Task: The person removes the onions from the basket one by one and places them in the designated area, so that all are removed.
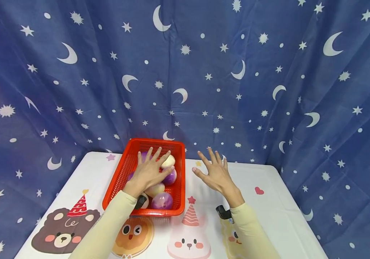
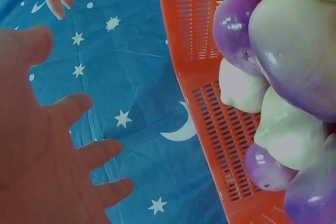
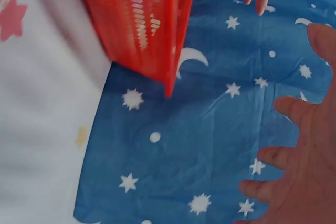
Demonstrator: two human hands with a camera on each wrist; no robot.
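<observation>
A red plastic basket [image 1: 180, 180] stands on the table and holds several glossy, round purple-and-white vegetables [image 1: 162, 200] that look like turnips. My left hand [image 1: 149, 172] hovers over the basket with its fingers spread, hiding part of the contents. In the left wrist view that hand [image 2: 47, 145] is apart from the vegetables [image 2: 299, 51] and grips nothing. To the right of the basket, my right hand [image 1: 215, 174] hangs above the table, fingers spread. Nothing is held by the right hand [image 3: 299, 145] in the right wrist view, and the basket's corner [image 3: 168, 77] is away from it.
The white tablecloth [image 1: 279, 216] is printed with cartoon figures, including a brown bear [image 1: 63, 230] at the left. Behind the table hangs a blue curtain [image 1: 204, 54] with moons and stars. A black strap piece [image 1: 224, 212] is at my right wrist.
</observation>
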